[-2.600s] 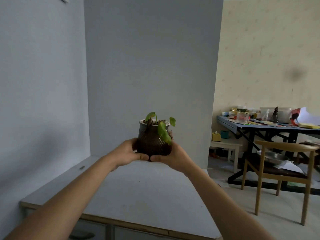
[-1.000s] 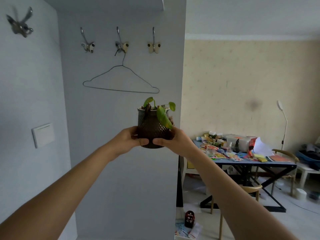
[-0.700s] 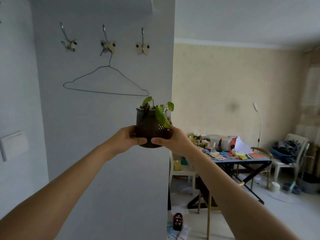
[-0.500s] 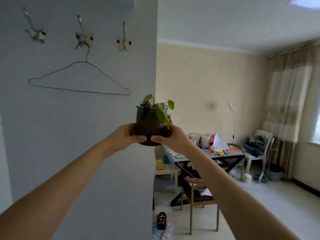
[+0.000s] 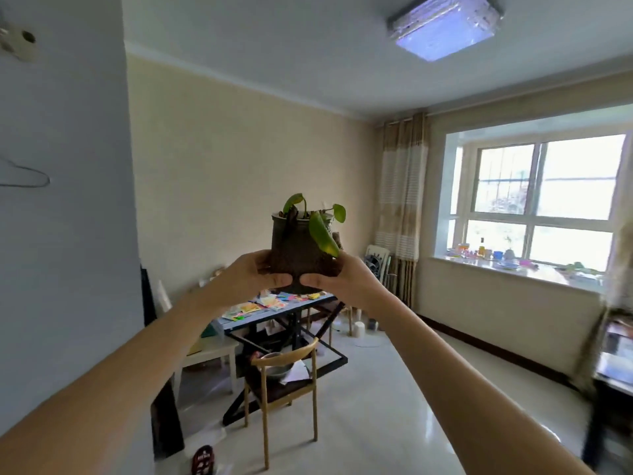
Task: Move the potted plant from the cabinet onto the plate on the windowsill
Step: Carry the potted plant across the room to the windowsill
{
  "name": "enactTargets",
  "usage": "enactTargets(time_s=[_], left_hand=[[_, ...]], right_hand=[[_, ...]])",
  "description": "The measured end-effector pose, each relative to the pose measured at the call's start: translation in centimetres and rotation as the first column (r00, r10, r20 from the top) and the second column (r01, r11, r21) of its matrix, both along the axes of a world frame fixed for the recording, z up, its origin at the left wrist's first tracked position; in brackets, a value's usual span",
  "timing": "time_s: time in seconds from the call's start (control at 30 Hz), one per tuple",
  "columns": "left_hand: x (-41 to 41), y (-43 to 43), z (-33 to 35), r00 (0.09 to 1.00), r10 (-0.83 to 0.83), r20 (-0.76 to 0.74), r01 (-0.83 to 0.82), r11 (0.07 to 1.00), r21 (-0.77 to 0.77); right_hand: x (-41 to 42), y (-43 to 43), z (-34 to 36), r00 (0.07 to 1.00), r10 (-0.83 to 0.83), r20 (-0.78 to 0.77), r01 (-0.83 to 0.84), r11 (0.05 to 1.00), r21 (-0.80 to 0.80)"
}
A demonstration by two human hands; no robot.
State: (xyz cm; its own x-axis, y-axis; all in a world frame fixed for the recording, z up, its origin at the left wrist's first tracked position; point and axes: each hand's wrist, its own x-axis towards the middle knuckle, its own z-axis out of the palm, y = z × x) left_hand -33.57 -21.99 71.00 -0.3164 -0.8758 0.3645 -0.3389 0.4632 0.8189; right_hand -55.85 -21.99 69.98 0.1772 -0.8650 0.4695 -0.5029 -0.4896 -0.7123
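A pale yellow room is stretching out ahead, with a grey wall (image 5: 65, 234) filling the left of the frame and a square ceiling light (image 5: 445, 24) glowing at the upper right. A wide window (image 5: 544, 204) is letting in daylight at the right, and its windowsill (image 5: 479, 265) is carrying a row of small things too blurred to name; a bluish plate (image 5: 508, 266) seems to be lying among them. Striped curtains (image 5: 402, 197) are hanging just left of the window.

In the centre of the frame a person is holding the potted plant (image 5: 301, 245) up in the air at arm's length, well apart from the windowsill. The left hand (image 5: 251, 274) is wrapping around the pot's lower left side and the right hand (image 5: 342, 279) around its lower right, both clamped on it, thumbs nearly meeting in front. The pot is standing upright, green leaves drooping over its rim.

Below the hands, a cluttered table (image 5: 274, 308) is standing in the lower middle, with a wooden chair (image 5: 284, 382) in front of it on the glossy floor (image 5: 394, 423).
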Motion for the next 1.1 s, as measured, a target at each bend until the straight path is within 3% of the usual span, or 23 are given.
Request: enactTargets(time_s=[0.2, 0.43, 1.1], left_hand=[[-10.1, -3.8, 0.3, 0.992, -0.115, 0.044, 0.117, 0.992, -0.046], [-19.9, -8.0, -0.1, 0.961, -0.276, -0.011, 0.275, 0.961, -0.033], [-35.5, -27.2, 1.8, 0.827, -0.557, 0.075, 0.561, 0.826, -0.047]], right_hand=[[-10.0, 0.2, 0.5, 0.993, -0.114, 0.007, 0.114, 0.993, 0.008], [-19.6, -0.8, 0.8, 0.980, -0.198, 0.028, 0.198, 0.980, 0.005], [-33.5, -15.9, 1.3, 0.880, -0.474, 0.038, 0.474, 0.880, -0.001]])
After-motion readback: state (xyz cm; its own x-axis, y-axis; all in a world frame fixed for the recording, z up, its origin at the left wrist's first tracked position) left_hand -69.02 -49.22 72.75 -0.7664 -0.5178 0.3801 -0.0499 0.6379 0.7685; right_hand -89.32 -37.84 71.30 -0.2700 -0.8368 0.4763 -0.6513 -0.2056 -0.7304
